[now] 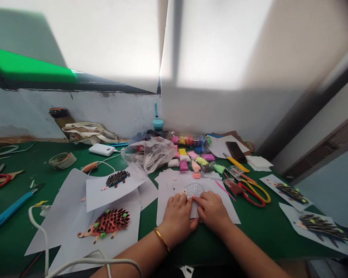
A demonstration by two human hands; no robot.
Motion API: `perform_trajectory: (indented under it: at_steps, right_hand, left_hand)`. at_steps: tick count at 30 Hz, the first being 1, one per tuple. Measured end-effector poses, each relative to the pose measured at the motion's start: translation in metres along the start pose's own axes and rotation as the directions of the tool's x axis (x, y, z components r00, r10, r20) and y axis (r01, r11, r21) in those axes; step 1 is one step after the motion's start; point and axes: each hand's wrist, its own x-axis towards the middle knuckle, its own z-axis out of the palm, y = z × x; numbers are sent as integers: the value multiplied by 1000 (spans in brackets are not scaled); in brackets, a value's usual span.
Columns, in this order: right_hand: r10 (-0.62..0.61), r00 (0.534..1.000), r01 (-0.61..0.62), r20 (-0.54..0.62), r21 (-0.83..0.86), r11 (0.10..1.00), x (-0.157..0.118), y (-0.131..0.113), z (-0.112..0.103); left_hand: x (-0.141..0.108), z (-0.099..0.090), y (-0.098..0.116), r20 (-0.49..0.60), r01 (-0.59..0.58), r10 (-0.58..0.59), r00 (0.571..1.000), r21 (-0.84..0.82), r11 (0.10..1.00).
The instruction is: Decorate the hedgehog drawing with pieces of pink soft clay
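A white sheet [168, 210] with a hedgehog outline [195, 189] drawn in blue lies in front of me. Near the drawing's head is a small patch of peach clay. My left hand [178, 214] rests on the sheet, fingers bent side by side over the lower left of the drawing, thumb apart. From the right, my right hand [213, 212] presses its outstretched index finger just under the outline, close to the left fingertips. Neither hand shows a thing held; what lies under the fingertips is hidden. A lump of orange-pink clay [196, 175] sits at the sheet's top edge.
Finished clay hedgehogs lie on paper, a red one [111, 224] at left and dark ones [290, 192] at right. Clay packets [183, 166], a plastic bag [150, 152], scissors [253, 193] and a phone [235, 151] stand beyond. A blue cutter [11, 210] and white cable [46, 239] lie left.
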Motion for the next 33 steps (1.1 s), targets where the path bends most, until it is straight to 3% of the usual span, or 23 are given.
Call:
perform_trajectory:
  at_steps: [20, 26, 33]
  right_hand:
    - [-1, 999, 0, 44, 14, 1000, 2, -1, 1]
    - [35, 999, -34, -28, 32, 999, 1, 6, 3]
    - [40, 999, -41, 15, 43, 998, 1, 3, 4]
  left_hand:
    - [-2, 6, 1, -37, -5, 6, 999, 32, 999]
    - [-3, 7, 0, -21, 9, -8, 1000, 14, 1000]
    - [-2, 6, 0, -13, -13, 14, 1000, 15, 1000]
